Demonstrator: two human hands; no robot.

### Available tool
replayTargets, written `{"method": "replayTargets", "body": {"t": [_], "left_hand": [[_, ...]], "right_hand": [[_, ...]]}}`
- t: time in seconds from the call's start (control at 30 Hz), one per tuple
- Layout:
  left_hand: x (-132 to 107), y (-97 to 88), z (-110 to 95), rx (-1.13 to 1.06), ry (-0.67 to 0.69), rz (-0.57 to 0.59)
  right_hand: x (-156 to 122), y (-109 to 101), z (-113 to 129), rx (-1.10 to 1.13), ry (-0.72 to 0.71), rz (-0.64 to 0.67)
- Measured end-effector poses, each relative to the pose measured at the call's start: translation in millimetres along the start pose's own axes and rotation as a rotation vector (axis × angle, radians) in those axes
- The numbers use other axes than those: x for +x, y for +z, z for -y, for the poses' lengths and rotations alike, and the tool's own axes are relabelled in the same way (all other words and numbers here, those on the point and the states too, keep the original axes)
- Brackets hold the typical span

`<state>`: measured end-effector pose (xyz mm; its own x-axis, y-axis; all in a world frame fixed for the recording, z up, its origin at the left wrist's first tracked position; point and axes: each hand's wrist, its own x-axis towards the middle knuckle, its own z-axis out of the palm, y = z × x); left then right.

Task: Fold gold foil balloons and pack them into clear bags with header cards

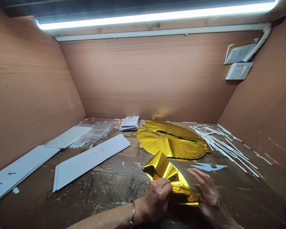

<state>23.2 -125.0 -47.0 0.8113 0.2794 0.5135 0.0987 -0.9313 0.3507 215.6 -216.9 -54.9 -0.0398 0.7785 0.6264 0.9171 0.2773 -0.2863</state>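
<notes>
Head view: a wooden back panel (143, 76) rises behind a dark, scuffed counter (114, 171). Overhead, a lit tube lamp (157, 17) runs almost the full width, with a thin white pipe (157, 33) beneath it. Two white card stacks lie at an angle on the left: the outer stack (23, 170) bears black handwritten marks, and the inner stack (91, 162) sits nearer the middle. A pile of flat gold foil shapes (170, 146) lies toward the back, right of centre. Nearer the person, a creased gold foil piece (178, 181) is between the two hands, its upper fold standing just in front of the pile. The left hand (156, 198) has a closed grip on the foil's near left edge, fingers curled into a fist. The right hand (208, 190) is at its right edge, blurred, upper fingers extended and apart from the foil; whether its thumb pinches the edge, I cannot tell. Beyond the right hand, thin white strips (228, 152) lie scattered. A small stack of printed cards (129, 123) is near the back panel. A pale, jagged cutout (211, 166) lies just beyond the right fingertips. A metal bracelet (132, 213) circles the left wrist.
</notes>
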Motion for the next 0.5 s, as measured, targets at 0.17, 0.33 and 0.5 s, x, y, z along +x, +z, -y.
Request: {"method": "replayTargets", "body": {"t": [0.17,0.33,0.5], "left_hand": [[2,-16.1,-3,0.038,0.031,0.086],[-8,-33.0,9,0.120,-0.105,0.293],[-7,-36.9,12,0.031,-0.100,0.512]], "right_hand": [[17,0,-14,0.244,-0.268,0.407],[19,2,-12,0.369,-0.199,0.407],[27,0,-11,0.476,-0.116,0.356]]}}
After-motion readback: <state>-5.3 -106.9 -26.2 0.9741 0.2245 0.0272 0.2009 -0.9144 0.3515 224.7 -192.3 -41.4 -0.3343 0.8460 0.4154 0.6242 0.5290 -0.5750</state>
